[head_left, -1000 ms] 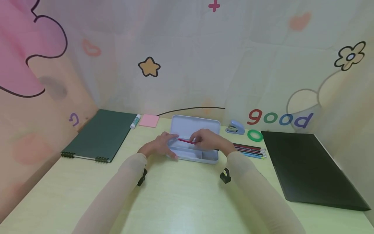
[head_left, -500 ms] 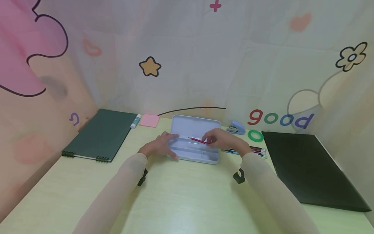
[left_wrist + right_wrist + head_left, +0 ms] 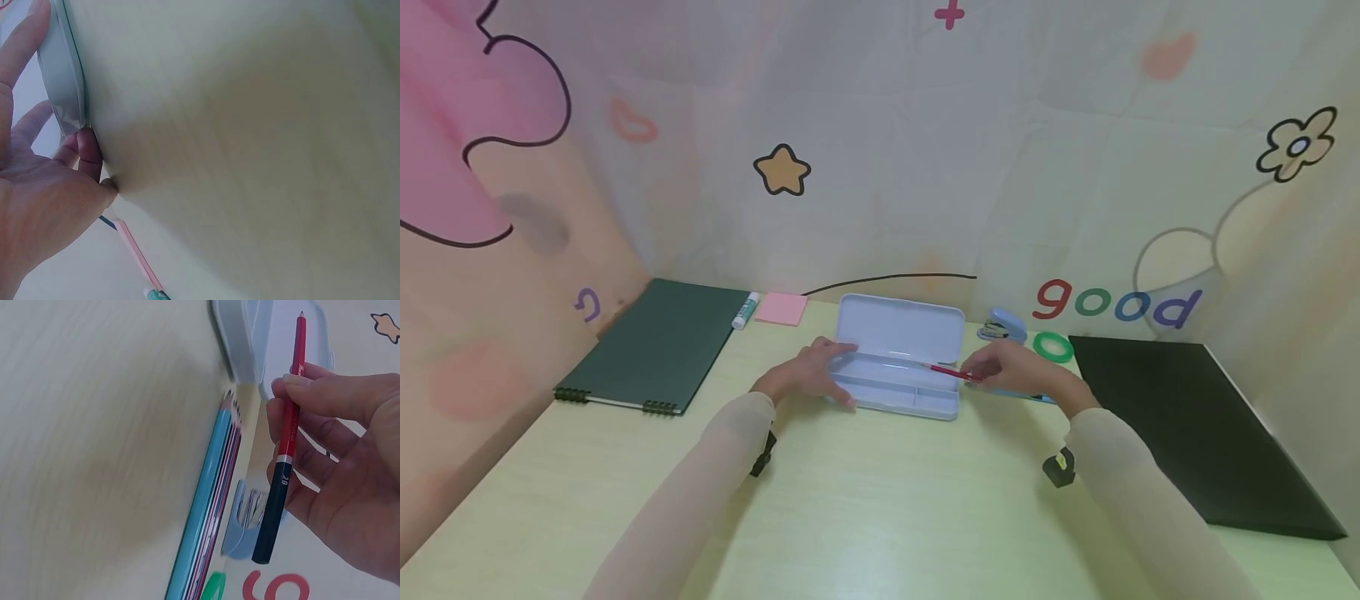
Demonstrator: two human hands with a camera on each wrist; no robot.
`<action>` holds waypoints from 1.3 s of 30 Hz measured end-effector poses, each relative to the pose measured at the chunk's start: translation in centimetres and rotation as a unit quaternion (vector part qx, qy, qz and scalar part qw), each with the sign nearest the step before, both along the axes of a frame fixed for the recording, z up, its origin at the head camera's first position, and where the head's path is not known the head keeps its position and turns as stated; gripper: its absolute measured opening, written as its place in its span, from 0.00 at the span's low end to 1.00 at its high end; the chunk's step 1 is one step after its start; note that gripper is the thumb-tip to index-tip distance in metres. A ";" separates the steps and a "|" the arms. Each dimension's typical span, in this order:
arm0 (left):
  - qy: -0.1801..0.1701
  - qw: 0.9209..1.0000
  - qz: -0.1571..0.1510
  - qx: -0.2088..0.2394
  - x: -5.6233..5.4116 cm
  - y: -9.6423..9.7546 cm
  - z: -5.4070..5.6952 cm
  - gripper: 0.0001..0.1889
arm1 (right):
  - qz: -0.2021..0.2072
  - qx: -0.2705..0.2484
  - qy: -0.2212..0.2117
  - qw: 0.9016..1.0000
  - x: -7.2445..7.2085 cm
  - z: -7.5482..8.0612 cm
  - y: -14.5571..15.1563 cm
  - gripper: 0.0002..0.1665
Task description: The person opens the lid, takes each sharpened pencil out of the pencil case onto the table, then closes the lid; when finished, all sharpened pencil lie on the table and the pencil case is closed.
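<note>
My right hand [image 3: 1011, 367] pinches a red pencil [image 3: 290, 425] with a black end marked 2B between thumb and fingers, its tip pointing left over the right part of the pencil case. The pale blue pencil case [image 3: 901, 327] stands with its lid raised, and its tray is divided into compartments. My left hand [image 3: 805, 371] holds the case's left end, thumb along the front edge and a finger at the back near the hinge. Below the right hand several pencils [image 3: 209, 487], turquoise and striped, lie side by side on the table, mostly hidden in the head view.
A light blue stapler [image 3: 1002, 325] and a green tape roll [image 3: 1053, 347] stand behind the right hand. To the right lies a large black board [image 3: 1202, 433]. A dark green spiral notebook [image 3: 658, 346], a glue stick [image 3: 746, 311] and pink sticky notes [image 3: 782, 308] are at left.
My right hand has moved right with the red pencil, from above the case's middle to beyond its right end. The left hand stays in place on the case.
</note>
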State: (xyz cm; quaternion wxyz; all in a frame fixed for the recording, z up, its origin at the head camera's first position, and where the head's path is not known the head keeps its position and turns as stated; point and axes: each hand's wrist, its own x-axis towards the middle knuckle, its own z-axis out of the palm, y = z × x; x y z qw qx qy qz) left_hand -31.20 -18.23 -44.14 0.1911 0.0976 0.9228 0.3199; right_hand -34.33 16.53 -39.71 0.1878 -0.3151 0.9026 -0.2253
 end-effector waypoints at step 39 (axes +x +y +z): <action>0.003 1.000 -0.009 0.003 0.0 -0.1 -0.2 0.51 | -0.063 0.054 0.051 0.995 2.4 -2.0 5.4 0.13</action>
